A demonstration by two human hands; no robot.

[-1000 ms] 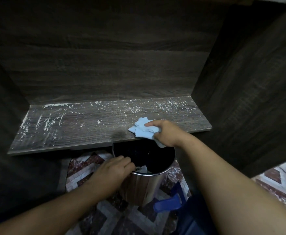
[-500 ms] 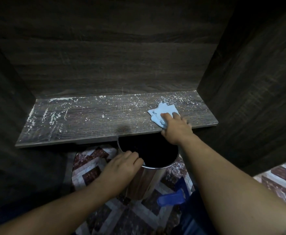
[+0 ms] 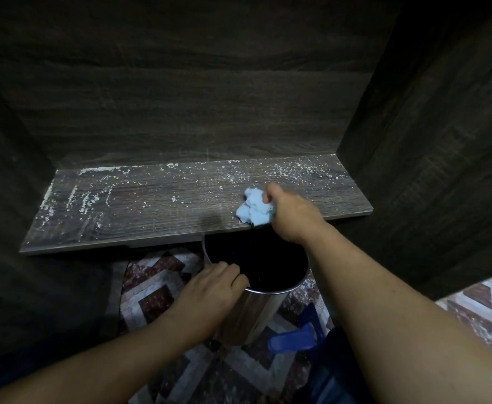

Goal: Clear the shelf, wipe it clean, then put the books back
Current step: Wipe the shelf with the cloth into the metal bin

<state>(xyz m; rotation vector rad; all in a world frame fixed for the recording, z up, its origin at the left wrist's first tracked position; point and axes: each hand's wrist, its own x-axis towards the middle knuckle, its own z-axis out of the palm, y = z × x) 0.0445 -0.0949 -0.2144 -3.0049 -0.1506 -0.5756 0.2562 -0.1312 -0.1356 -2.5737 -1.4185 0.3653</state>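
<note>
Right hand (image 3: 293, 215) clutches cloth (image 3: 253, 211) on white-speckled shelf (image 3: 151, 212); left hand (image 3: 209, 293) grips metal bin (image 3: 263, 309).

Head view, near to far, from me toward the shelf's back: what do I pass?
Left hand on the bin rim → cloth gripped by right hand at the shelf front edge → crumbs along the back → back panel.
</note>
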